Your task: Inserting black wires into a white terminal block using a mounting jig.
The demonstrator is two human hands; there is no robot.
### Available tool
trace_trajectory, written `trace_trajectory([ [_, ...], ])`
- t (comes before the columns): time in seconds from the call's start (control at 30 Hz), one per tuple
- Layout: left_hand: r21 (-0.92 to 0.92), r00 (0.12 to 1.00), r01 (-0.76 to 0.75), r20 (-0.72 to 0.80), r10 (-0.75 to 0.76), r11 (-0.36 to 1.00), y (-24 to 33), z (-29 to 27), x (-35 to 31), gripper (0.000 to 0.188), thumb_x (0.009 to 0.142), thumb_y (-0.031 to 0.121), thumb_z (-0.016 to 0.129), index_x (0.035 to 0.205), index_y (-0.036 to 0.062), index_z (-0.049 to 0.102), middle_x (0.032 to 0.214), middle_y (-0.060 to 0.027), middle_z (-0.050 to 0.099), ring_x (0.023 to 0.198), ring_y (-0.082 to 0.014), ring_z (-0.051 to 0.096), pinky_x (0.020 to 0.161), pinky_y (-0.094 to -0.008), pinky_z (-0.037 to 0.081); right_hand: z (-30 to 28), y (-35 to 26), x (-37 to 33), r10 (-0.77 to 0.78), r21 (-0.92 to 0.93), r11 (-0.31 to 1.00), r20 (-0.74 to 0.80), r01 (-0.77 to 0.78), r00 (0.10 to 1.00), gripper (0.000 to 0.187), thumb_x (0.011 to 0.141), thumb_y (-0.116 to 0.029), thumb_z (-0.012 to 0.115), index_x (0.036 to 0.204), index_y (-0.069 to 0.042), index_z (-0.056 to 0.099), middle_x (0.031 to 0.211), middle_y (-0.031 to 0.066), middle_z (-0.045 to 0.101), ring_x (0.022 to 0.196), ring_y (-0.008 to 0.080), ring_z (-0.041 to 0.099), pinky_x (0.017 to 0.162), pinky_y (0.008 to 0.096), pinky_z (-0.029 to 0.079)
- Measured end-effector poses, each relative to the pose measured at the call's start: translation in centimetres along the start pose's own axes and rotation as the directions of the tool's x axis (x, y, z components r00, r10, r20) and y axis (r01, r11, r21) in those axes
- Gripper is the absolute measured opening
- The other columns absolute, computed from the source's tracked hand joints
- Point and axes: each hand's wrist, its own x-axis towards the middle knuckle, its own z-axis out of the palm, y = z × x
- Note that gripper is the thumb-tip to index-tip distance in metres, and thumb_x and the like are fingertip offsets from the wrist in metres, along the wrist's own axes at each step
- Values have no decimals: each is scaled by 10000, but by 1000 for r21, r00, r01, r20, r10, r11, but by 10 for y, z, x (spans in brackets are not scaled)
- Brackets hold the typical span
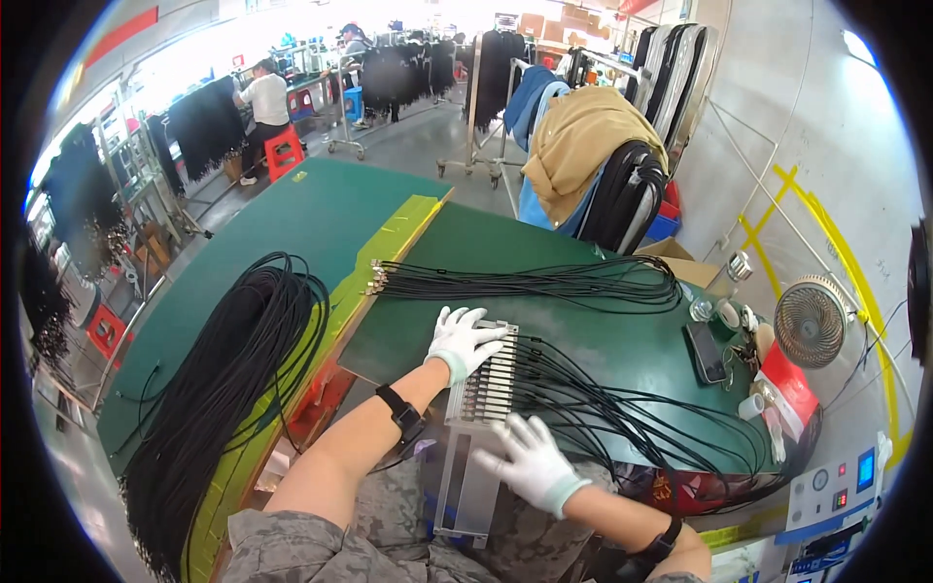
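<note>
A long transparent fixture (468, 486) reaches from my lap onto the green table's edge. Along its far part sits a row of metal cable connectors (494, 389) side by side, with their black cables (622, 406) running off to the right across the table. My left hand (463, 344), in a white glove, lies at the fixture's far left end, fingers stretched over the first connectors. Also gloved, my right hand (536, 470) hovers by the near end of the row with its fingers spread and nothing in them. Whether it touches the fixture I cannot tell.
A bundle of black cables (535, 284) lies farther back; a larger heap (224, 360) covers the left table. Yellow tape (394, 233) edges that table. At right are a phone (707, 352), a fan (812, 323) and a control box (834, 486). A jacket-draped rack (588, 146) stands behind.
</note>
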Motion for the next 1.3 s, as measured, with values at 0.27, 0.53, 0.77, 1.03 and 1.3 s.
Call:
trace_trajectory([
  [0.27,-18,999,-37,-12,37,999,-6,10,4,349,906,469,499,1210,355,629,1408,-108,442,1328,-342,335,1139,-531,120,51,-39,-14,-239,37,970,-20,239,971,575,780,-125,532,1334,-267,484,1391,157,403,1278,364,382,1028,584,304],
  [0.53,-2,998,-33,55,33,999,-16,4,5,424,884,445,534,1280,300,584,1441,-156,393,1357,-342,303,1130,-541,134,48,-35,-14,-211,172,956,-155,237,965,551,745,-132,546,1278,-272,540,1362,131,451,1274,332,395,1045,568,297],
  [0.77,39,979,128,155,-132,991,19,-1,9,580,789,517,615,1312,275,548,1468,-177,342,1387,-346,250,1134,-544,106,51,-29,-18,-191,205,949,-232,240,954,521,744,-143,550,1254,-247,559,1344,111,484,1256,311,428,1062,547,296],
  [1.03,48,946,291,132,-295,955,38,-5,6,652,716,551,675,1295,283,544,1463,-160,354,1391,-363,239,1134,-561,100,59,-33,-20,-189,226,941,-272,253,944,511,735,-138,546,1232,-253,578,1321,96,510,1210,289,470,1060,528,304],
  [1.3,97,956,268,100,-277,959,41,0,6,663,730,560,657,1310,272,518,1468,-162,343,1386,-372,237,1123,-591,104,48,-31,-15,-195,199,944,-299,262,934,453,736,-156,552,1177,-235,613,1262,97,545,1152,282,511,1009,499,364],
])
